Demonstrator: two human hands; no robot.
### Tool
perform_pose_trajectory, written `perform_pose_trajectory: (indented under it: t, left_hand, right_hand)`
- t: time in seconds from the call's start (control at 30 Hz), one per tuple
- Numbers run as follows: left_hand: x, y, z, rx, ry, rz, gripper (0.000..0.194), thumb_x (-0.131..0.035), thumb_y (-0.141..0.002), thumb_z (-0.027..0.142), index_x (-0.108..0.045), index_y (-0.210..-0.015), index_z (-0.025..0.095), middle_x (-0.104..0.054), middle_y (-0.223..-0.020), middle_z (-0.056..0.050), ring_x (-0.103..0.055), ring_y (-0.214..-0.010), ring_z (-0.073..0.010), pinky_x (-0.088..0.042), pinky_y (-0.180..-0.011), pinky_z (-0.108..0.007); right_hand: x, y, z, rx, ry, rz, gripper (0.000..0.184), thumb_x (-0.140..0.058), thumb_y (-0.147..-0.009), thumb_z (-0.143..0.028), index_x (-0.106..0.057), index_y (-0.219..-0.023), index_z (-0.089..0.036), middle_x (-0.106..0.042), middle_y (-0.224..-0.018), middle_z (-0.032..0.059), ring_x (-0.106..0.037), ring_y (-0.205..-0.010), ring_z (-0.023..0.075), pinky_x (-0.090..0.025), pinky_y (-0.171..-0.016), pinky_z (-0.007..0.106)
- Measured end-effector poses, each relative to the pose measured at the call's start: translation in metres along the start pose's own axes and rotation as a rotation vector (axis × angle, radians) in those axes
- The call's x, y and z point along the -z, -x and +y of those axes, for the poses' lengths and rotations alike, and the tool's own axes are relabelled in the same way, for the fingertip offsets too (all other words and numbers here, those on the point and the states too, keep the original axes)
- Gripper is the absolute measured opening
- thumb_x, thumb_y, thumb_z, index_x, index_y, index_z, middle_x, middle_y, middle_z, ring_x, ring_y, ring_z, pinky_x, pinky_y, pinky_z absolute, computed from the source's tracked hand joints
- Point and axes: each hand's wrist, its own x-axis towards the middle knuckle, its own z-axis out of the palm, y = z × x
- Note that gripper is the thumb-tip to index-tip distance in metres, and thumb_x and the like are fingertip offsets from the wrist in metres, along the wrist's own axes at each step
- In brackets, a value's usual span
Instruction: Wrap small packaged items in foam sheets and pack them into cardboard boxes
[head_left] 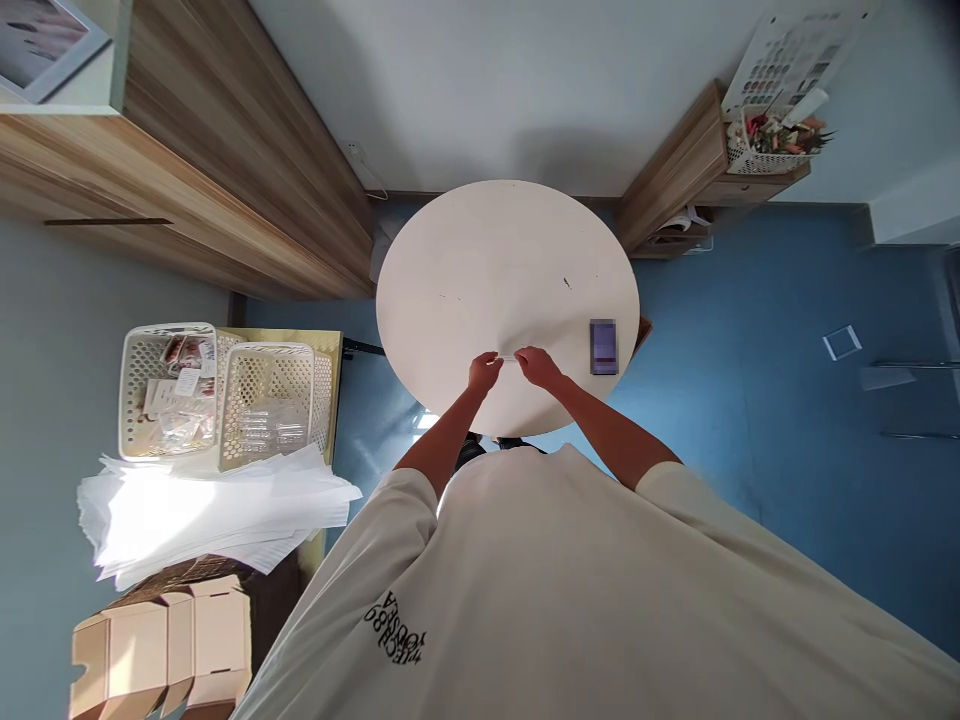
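Over the near part of the round white table (510,260), my left hand (485,371) and my right hand (537,366) are both closed. Between them stretches a small, thin, clear or whitish piece (508,358), one end in each hand's fingers. It is too small to name its kind. A phone-like dark rectangle with a blurred purple face (604,347) lies flat on the tabletop, to the right of my right hand and apart from it.
At left stand a white basket (131,400) of small packets and another basket (321,395) holding clear plastic pieces. White sheets (217,510) and folded cardboard (161,645) lie nearer. Wooden cabinets (247,140) rise at far left; a shelf unit (675,170) stands far right.
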Motion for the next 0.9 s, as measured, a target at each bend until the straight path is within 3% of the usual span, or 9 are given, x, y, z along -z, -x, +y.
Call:
perform_pose_trajectory:
  t: [0.13,0.43,0.63,0.73,0.9]
  left_hand:
    - [-0.001,-0.006,0.001,0.098,0.084,0.003,0.039,-0.074,-0.091,0.033,-0.075,-0.127,0.018,-0.077,-0.128,-0.013,-0.073,-0.111,-0.0231,-0.059,-0.089,-0.034]
    - [-0.009,-0.012,-0.002,0.180,0.074,0.031,0.041,-0.072,-0.087,0.028,-0.076,-0.126,0.017,-0.079,-0.122,-0.013,-0.076,-0.103,-0.0224,-0.060,-0.084,-0.033]
    - [-0.009,-0.004,-0.017,0.051,0.126,-0.019,0.064,-0.069,-0.082,0.013,-0.063,-0.145,0.020,-0.070,-0.144,-0.015,-0.073,-0.119,-0.0220,-0.061,-0.089,-0.033]
    - [-0.007,0.000,-0.025,-0.003,0.059,-0.056,0.065,-0.066,-0.081,0.009,-0.062,-0.145,0.020,-0.068,-0.146,-0.015,-0.071,-0.124,-0.0216,-0.061,-0.093,-0.032]
    - [-0.006,0.003,-0.034,-0.008,-0.015,-0.065,0.064,-0.065,-0.082,0.010,-0.062,-0.145,0.022,-0.068,-0.146,-0.014,-0.071,-0.125,-0.0222,-0.060,-0.097,-0.034]
  right_hand:
    - [0.007,-0.003,-0.003,-0.019,-0.006,-0.095,0.041,-0.034,-0.108,-0.021,-0.071,-0.091,-0.025,-0.069,-0.084,0.0063,-0.059,-0.076,0.0238,-0.042,-0.071,0.035]
    - [0.000,-0.004,-0.002,-0.078,0.012,-0.079,0.030,-0.041,-0.105,-0.018,-0.071,-0.103,-0.023,-0.071,-0.093,0.0090,-0.060,-0.079,0.0244,-0.044,-0.074,0.036]
    - [-0.008,-0.007,0.010,-0.166,-0.125,0.024,0.038,-0.033,-0.106,-0.017,-0.070,-0.113,-0.021,-0.073,-0.103,0.0116,-0.063,-0.089,0.0265,-0.048,-0.078,0.037]
    - [-0.017,-0.009,0.018,-0.227,-0.247,0.093,0.043,-0.030,-0.108,-0.022,-0.068,-0.130,-0.019,-0.074,-0.119,0.0135,-0.066,-0.103,0.0267,-0.053,-0.087,0.037]
    - [-0.032,-0.013,0.024,-0.305,-0.350,0.099,0.050,-0.038,-0.104,-0.022,-0.056,-0.151,-0.017,-0.071,-0.133,0.0156,-0.068,-0.113,0.0265,-0.056,-0.098,0.041]
